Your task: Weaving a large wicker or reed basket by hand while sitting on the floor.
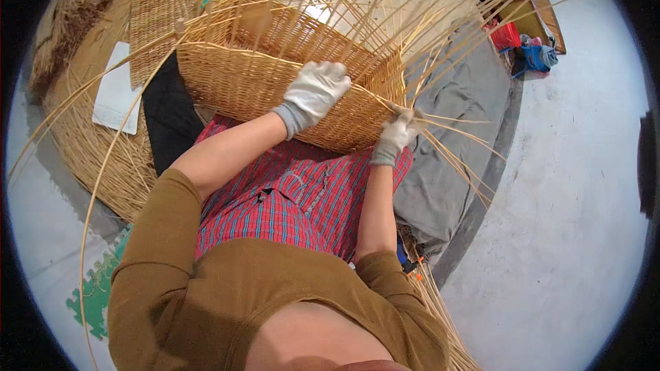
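A rectangular wicker basket (237,86), golden brown and partly woven, rests tilted across my lap with its opening facing away from me. Long upright canes (375,0) fan out from its rim. My left hand (316,91), in a white work glove with a grey cuff, is closed over the near rim, right of its middle. At the basket's right corner, my right hand (397,136), gloved the same way, is closed around some of the wicker strands (457,158), whose loose ends stick out to the right. The fingertips of both hands are partly hidden.
A flat woven panel (155,17) and a white board (117,93) lie left of the basket, near bundled canes (110,158). Grey cloth (447,185) spreads on the right. Farther right stand a red container (505,36) and a blue bag (537,56). Green foam matting (96,285) lies lower left.
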The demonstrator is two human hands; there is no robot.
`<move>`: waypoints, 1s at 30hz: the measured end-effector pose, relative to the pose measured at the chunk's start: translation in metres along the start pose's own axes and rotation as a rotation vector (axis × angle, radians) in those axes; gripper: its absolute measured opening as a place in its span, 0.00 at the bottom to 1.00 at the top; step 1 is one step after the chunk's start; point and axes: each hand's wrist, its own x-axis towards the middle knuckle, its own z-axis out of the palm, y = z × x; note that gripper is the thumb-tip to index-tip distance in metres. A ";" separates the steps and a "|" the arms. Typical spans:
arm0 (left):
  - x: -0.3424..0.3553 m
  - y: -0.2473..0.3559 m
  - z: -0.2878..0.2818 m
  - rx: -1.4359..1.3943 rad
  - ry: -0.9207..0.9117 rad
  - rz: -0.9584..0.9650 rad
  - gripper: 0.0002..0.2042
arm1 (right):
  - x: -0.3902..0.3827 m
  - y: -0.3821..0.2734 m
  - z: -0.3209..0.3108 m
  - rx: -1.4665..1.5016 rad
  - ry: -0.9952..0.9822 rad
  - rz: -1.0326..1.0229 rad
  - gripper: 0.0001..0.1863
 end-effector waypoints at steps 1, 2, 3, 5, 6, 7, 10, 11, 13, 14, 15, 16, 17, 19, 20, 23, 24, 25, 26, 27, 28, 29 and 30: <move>0.005 0.017 -0.004 -0.060 0.185 0.109 0.24 | -0.002 0.001 -0.023 -0.280 0.023 -0.057 0.23; 0.012 0.037 -0.004 -0.127 0.371 0.216 0.26 | -0.004 0.002 -0.045 -0.564 0.045 -0.111 0.17; 0.008 0.040 0.009 -0.060 0.233 0.142 0.26 | -0.010 -0.006 -0.016 -0.577 -0.050 -0.170 0.16; 0.014 0.059 0.024 -0.089 0.114 0.013 0.28 | 0.024 -0.044 0.044 -0.860 -0.223 -0.507 0.16; 0.019 0.072 0.029 -0.124 0.009 -0.109 0.29 | 0.042 -0.055 0.050 -1.124 -0.321 -0.757 0.17; 0.026 0.074 0.034 -0.057 0.001 -0.094 0.31 | 0.052 -0.055 0.039 -1.141 -0.318 -0.759 0.17; 0.032 0.073 0.038 -0.029 -0.073 -0.061 0.31 | 0.057 -0.060 -0.004 -0.377 -0.188 0.034 0.20; 0.027 0.067 0.043 -0.050 -0.088 -0.078 0.27 | 0.033 -0.066 -0.031 -0.209 0.007 0.348 0.20; 0.042 0.072 0.037 -0.070 -0.023 -0.043 0.25 | 0.017 -0.026 -0.131 -0.622 0.071 0.241 0.22; 0.036 0.074 0.037 -0.035 -0.045 -0.030 0.24 | 0.003 -0.021 -0.125 -0.598 0.074 0.273 0.22; 0.031 0.065 0.025 -0.079 -0.134 -0.066 0.22 | -0.021 -0.022 -0.102 -0.571 0.132 0.104 0.20; 0.015 0.054 0.025 -0.059 -0.159 -0.092 0.22 | -0.042 -0.030 -0.067 -0.527 0.178 -0.057 0.18; -0.003 0.035 0.026 -0.381 0.034 -0.013 0.20 | -0.056 -0.058 -0.027 -0.334 0.112 0.271 0.15; -0.028 -0.008 0.007 -0.790 0.317 0.092 0.16 | -0.072 -0.064 0.010 -0.316 -0.112 0.342 0.14; -0.044 -0.032 0.001 -0.749 0.323 0.087 0.16 | -0.077 -0.062 0.026 -0.339 -0.313 0.366 0.13; -0.119 -0.125 -0.022 -0.390 0.459 -0.351 0.11 | -0.129 -0.077 0.123 -0.431 -0.757 0.307 0.12; -0.140 -0.150 -0.033 -0.324 0.480 -0.517 0.12 | -0.148 -0.080 0.156 -0.262 -0.800 0.366 0.13; -0.159 -0.171 -0.046 -0.300 0.566 -0.608 0.13 | -0.163 -0.087 0.193 -0.286 -0.856 0.350 0.15; -0.163 -0.183 -0.055 -0.297 0.655 -0.683 0.14 | -0.172 -0.079 0.220 -0.216 -0.850 0.313 0.19; -0.166 -0.189 -0.064 -0.301 0.653 -0.844 0.18 | -0.178 -0.058 0.246 -0.259 -0.865 0.212 0.24; -0.169 -0.195 -0.065 -0.289 0.674 -0.857 0.18 | -0.183 -0.057 0.277 -0.259 -0.806 0.283 0.31; -0.165 -0.199 -0.065 -0.344 0.614 -0.837 0.20 | -0.180 -0.029 0.304 -0.358 -0.723 0.317 0.36; -0.159 -0.205 -0.062 -0.404 0.550 -0.806 0.22 | -0.175 0.007 0.324 -0.458 -0.626 0.345 0.42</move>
